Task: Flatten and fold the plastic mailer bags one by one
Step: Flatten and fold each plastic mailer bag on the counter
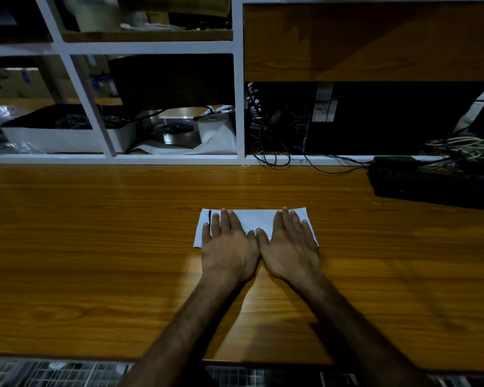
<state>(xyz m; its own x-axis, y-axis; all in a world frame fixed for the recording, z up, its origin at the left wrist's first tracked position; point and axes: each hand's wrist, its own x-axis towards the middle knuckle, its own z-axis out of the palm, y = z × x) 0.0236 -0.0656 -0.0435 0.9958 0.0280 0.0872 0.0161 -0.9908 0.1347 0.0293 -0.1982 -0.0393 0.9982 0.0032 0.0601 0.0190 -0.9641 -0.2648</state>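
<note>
dim room, wooden desk [95,247] running edge to edge, white-framed shelving [238,107] across the back from 10 to 2 o'clock.

far left, 10 o'clock: shallow white bin [67,138] of dark stuff on the lower shelf, crinkled clear plastic beside it. just right of that, near 12: a roll of white plastic [215,129] with a loose sheet spilling forward, likely stock for more bags, though i cannot tell for sure.

centre, just below the middle of the view: one white mailer bag [253,219] lying flat on the desk, already a narrow rectangle, long side across. a short dark mark shows near its left end.

left hand [228,247] lies palm-down on the left half, fingers straight and spread, grasping nothing, only pressing. right hand [289,244] mirrors it on the right half, also flat and unclenched. thumbs nearly touch at the middle. judgement: hands are set side by side so weight covers the whole width at once, squeezing air out and holding the crease while the slippery film wants to spring back.

right, 2 o'clock: tangle of black cables [274,135] in a dark bay, pale cords bundled at far right. 3 o'clock: black keyboard [430,185] on the desk, well apart from the bag.
</note>
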